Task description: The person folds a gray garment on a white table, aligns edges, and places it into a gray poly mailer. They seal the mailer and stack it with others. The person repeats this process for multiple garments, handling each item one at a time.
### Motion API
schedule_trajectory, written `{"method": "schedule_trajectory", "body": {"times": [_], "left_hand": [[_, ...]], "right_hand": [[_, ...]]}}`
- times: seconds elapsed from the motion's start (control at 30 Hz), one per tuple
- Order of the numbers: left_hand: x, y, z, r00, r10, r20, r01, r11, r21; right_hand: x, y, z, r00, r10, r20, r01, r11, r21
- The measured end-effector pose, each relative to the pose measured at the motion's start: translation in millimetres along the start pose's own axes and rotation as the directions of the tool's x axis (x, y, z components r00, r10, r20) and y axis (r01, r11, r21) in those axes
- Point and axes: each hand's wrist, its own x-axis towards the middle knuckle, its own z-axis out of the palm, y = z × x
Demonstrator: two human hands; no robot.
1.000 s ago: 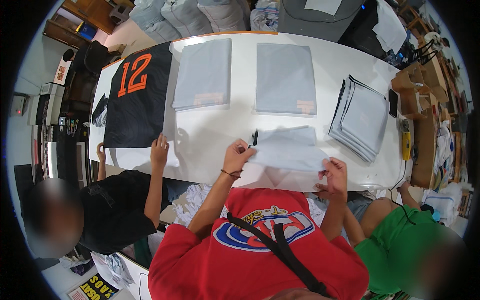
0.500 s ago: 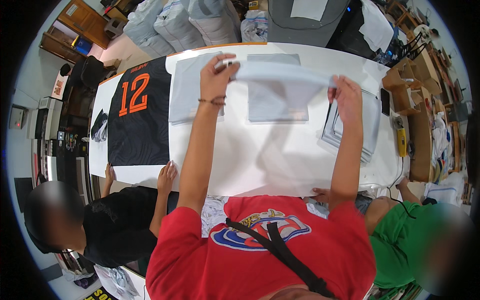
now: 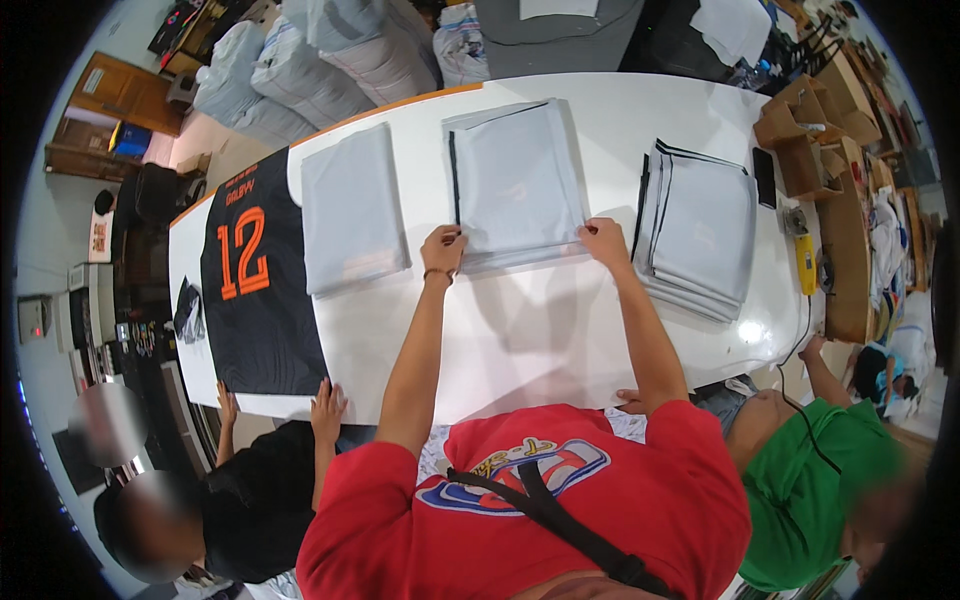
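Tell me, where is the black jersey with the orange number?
The black jersey lies flat at the white table's left end, beside a folded grey stack.

Both arms reach forward over the long white counter point(image 3: 560, 330). The left hand point(image 3: 443, 245) and the right hand point(image 3: 603, 238) press on the near edge of a flat pale grey folded cloth piece point(image 3: 515, 185), one at each near corner. Left of it lies a second grey folded cloth point(image 3: 352, 210), and beyond that a black jersey with orange numerals point(image 3: 250, 290), spread flat. To the right sits a stack of grey folded cloths point(image 3: 700, 230). Another person's hand point(image 3: 328, 403) rests on the counter's near edge.
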Motion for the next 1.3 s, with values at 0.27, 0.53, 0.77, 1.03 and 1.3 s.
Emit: {"method": "schedule_trajectory", "body": {"times": [0.27,0.53,0.77,1.03,1.3], "left_hand": [[-3.8,12.9,15.6,0.996,-0.007,-0.087,0.052,0.844,0.534],[-3.1,-12.8,-4.5,0.996,-0.052,0.078,0.003,0.851,0.525],[-54.2,11.1,-3.2,0.908,0.310,-0.283,-0.222,0.927,0.302],[-133.1,78.8,97.8,0.934,0.303,0.188,-0.311,0.950,0.015],[-151.1,145.2,188.7,0.757,0.053,0.651,-0.030,0.998,-0.047]], "right_hand": [[-17.1,-28.1,6.1,0.983,0.130,-0.128,-0.141,0.987,-0.080],[-70.2,-43.1,-28.5,0.988,0.144,-0.050,-0.141,0.988,0.062],[-100.9,44.5,-123.9,0.854,-0.039,-0.518,0.048,0.999,0.004],[-104.0,50.0,-147.6,0.910,-0.174,-0.375,0.098,0.972,-0.212],[-122.6,134.6,-222.4,0.403,0.005,-0.915,-0.444,0.875,-0.191]]}}
